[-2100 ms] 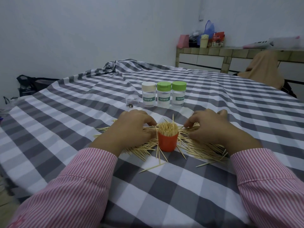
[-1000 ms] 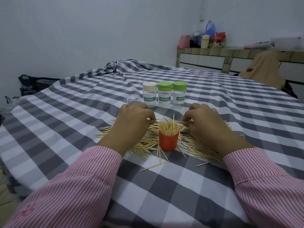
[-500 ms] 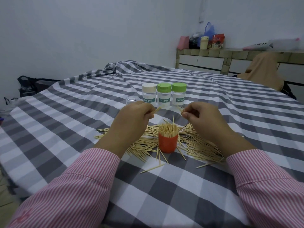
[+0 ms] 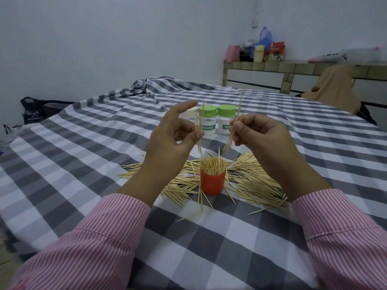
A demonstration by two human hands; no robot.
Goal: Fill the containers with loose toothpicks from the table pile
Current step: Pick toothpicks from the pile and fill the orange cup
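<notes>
A: What are the hands doing?

B: The left hand (image 4: 171, 141) pinches a few toothpicks (image 4: 198, 132) between thumb and fingers, with the first finger sticking up. The right hand (image 4: 261, 137) pinches a small bunch (image 4: 230, 137) too. Both bunches point down, above the cup (image 4: 212, 182).

A: What cup?

B: An orange one, standing up, packed full of toothpicks. It sits in the middle of the pile (image 4: 251, 178), which lies spread out flat all around it.

A: What is it all on?

B: A counter with a cloth (image 4: 88, 147) in grey and white squares. The cloth is bunched up at the far end. Behind the hands stand three jars (image 4: 226, 122), two with green lids and one with a pale lid, mostly hidden by the left hand.

A: And the room?

B: Plain pale walls. A black bag (image 4: 39, 110) sits on the left. On the right is a tiled shelf (image 4: 272, 74) with bags and boxes on top. A person in a tan cloth (image 4: 335, 86) sits near it.

A: What changed?

B: Two seconds ago both hands lay low on the pile, gathering toothpicks. Then they lifted. Now they are up high with their bunches turned upright. The cup and jars have not moved.
</notes>
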